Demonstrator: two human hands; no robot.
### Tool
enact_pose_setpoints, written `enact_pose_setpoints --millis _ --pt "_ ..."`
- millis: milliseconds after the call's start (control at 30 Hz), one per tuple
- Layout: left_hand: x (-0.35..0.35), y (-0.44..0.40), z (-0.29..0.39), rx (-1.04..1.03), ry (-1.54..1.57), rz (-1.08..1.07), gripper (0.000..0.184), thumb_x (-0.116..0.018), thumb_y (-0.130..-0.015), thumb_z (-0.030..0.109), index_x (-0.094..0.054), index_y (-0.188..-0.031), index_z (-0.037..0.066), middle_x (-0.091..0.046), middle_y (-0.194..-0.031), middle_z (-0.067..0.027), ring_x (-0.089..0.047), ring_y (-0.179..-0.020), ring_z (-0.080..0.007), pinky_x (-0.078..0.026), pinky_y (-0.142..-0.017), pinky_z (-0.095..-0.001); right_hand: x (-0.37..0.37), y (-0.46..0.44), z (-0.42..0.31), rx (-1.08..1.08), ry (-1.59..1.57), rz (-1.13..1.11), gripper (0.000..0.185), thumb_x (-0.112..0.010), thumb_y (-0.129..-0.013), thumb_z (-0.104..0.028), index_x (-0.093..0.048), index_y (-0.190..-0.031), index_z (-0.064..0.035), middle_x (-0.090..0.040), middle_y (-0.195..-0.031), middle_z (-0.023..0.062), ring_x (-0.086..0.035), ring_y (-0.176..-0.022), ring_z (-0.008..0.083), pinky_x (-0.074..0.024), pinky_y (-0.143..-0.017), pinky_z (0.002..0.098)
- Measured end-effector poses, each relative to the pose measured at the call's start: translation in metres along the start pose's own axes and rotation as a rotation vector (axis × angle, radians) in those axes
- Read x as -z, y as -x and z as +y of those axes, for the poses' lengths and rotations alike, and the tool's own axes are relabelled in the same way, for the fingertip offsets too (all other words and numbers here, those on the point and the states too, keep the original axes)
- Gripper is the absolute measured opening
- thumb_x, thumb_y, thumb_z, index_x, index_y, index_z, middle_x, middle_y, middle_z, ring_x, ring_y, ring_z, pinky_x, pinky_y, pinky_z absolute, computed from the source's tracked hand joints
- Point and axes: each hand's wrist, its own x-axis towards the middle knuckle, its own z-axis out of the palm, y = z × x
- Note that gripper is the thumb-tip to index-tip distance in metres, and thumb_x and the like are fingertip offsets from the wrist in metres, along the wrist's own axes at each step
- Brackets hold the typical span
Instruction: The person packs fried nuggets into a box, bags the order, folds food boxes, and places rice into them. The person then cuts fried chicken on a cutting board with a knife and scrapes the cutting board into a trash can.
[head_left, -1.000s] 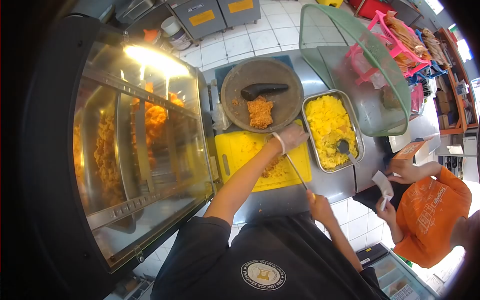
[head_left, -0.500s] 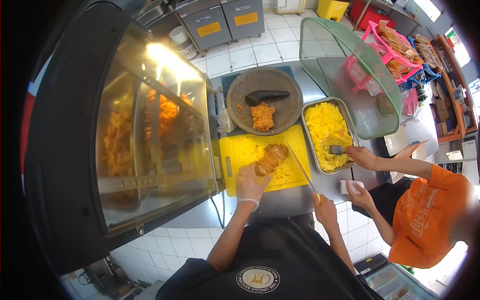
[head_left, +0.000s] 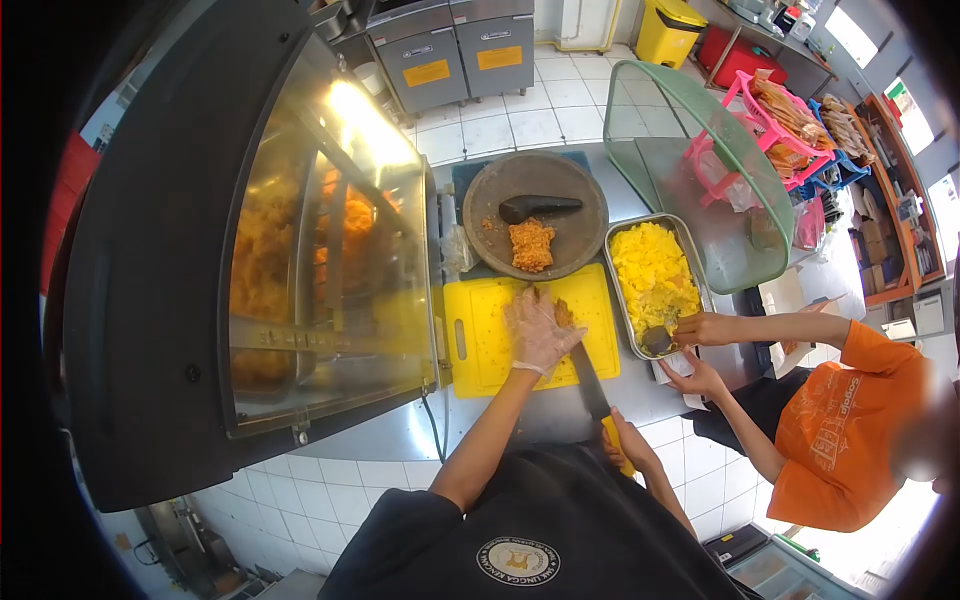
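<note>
My left hand [head_left: 540,335], in a clear plastic glove, lies spread over a piece of fried chicken [head_left: 563,314] on the yellow cutting board [head_left: 478,372]. Most of the chicken is hidden under its fingers. My right hand [head_left: 632,447] is closed round the yellow handle of a knife [head_left: 592,388]. The blade points up onto the board, and its tip end is hidden beside my left hand and the chicken. Just beyond the board, a stone mortar [head_left: 480,235] holds a black pestle [head_left: 540,206] and a crumbed orange piece [head_left: 531,246].
A metal tray [head_left: 612,290] of yellow food is at the right, where a co-worker's hand [head_left: 703,329] works a scoop [head_left: 657,341]. A glass warming cabinet [head_left: 330,260] with fried food stands at the left. A green translucent guard [head_left: 700,180] rises behind the tray.
My left hand has moved up and right over the chicken, its fingers spreading. The knife has shifted down and lies closer to it. The co-worker's scoop has moved to the tray's near end.
</note>
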Motion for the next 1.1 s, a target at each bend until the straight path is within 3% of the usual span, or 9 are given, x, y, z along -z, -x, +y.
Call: enact_pose_setpoints --millis 67,167,333,433,633,733,1100 --pt "-0.002 -0.003 0.001 0.014 0.075 -0.092 0.093 -0.073 -0.077 0.053 -0.043 -0.145 -0.003 -0.034 -0.151 -0.0306 -0.028 -0.144 -0.0454 -0.015 -0.119 -0.0588 -0.006 -0.007 -0.005 -0.034 -0.069 -0.071 0.068 -0.030 -0.100 -0.071 -0.043 -0.074 -0.0096 -0.037 -0.051 -0.0003 -0.033 -0.037 0.0099 -0.0287 -0.035 0.0252" --pt "0.017 0.001 -0.004 -0.131 0.019 0.010 0.089 -0.080 -0.072 0.043 -0.046 -0.139 -0.005 -0.041 -0.142 -0.0319 -0.040 -0.132 -0.0479 -0.030 -0.112 -0.0555 -0.010 -0.020 -0.009 -0.058 -0.140 -0.162 0.067 -0.028 -0.101 -0.070 -0.043 -0.075 -0.0101 -0.037 -0.052 0.0001 -0.032 -0.037 0.0102 -0.0281 -0.035 0.0248" --pt "0.025 0.013 -0.022 -0.212 0.000 0.032 0.095 -0.083 -0.068 0.043 -0.044 -0.141 -0.004 -0.044 -0.140 -0.0303 -0.043 -0.129 -0.0463 -0.032 -0.111 -0.0543 -0.020 -0.043 -0.016 -0.068 -0.122 -0.265 0.066 -0.027 -0.101 -0.070 -0.042 -0.075 -0.0117 -0.036 -0.051 -0.0007 -0.030 -0.036 0.0097 -0.0272 -0.035 0.0246" --pt "0.025 0.015 -0.028 -0.194 0.061 -0.037 0.101 -0.083 -0.068 0.046 -0.041 -0.144 -0.005 -0.041 -0.144 -0.0301 -0.041 -0.132 -0.0464 -0.030 -0.113 -0.0539 -0.015 -0.038 -0.026 -0.073 -0.112 -0.271 0.067 -0.027 -0.102 -0.068 -0.047 -0.077 -0.0095 -0.041 -0.052 0.0010 -0.035 -0.036 0.0111 -0.0296 -0.034 0.0256" --pt "0.026 0.016 -0.037 -0.178 0.032 -0.143 0.115 -0.085 -0.066 0.052 -0.034 -0.149 -0.008 -0.031 -0.153 -0.0311 -0.031 -0.143 -0.0453 -0.025 -0.118 -0.0503 -0.018 -0.036 -0.024 0.224 0.328 0.171 0.052 -0.040 -0.106 -0.051 -0.055 -0.086 -0.0052 -0.051 -0.058 0.0034 -0.046 -0.042 0.0118 -0.0381 -0.039 0.0266" --pt "0.027 0.015 -0.039 -0.190 -0.004 -0.149 0.114 -0.086 -0.066 0.051 -0.035 -0.149 -0.007 -0.032 -0.153 -0.0310 -0.031 -0.143 -0.0449 -0.026 -0.118 -0.0494 -0.024 -0.036 -0.019 0.269 0.313 0.288 0.045 -0.046 -0.106 -0.044 -0.055 -0.086 -0.0056 -0.051 -0.058 0.0025 -0.046 -0.042 0.0109 -0.0376 -0.040 0.0273" --pt "0.025 0.017 -0.041 -0.217 0.038 -0.033 0.104 -0.085 -0.065 0.045 -0.040 -0.146 -0.003 -0.041 -0.148 -0.0304 -0.045 -0.132 -0.0467 -0.037 -0.111 -0.0514 -0.032 -0.052 -0.012 0.348 0.430 0.316 0.046 -0.046 -0.106 -0.044 -0.056 -0.082 -0.0061 -0.051 -0.059 0.0009 -0.047 -0.046 0.0110 -0.0396 -0.044 0.0285"
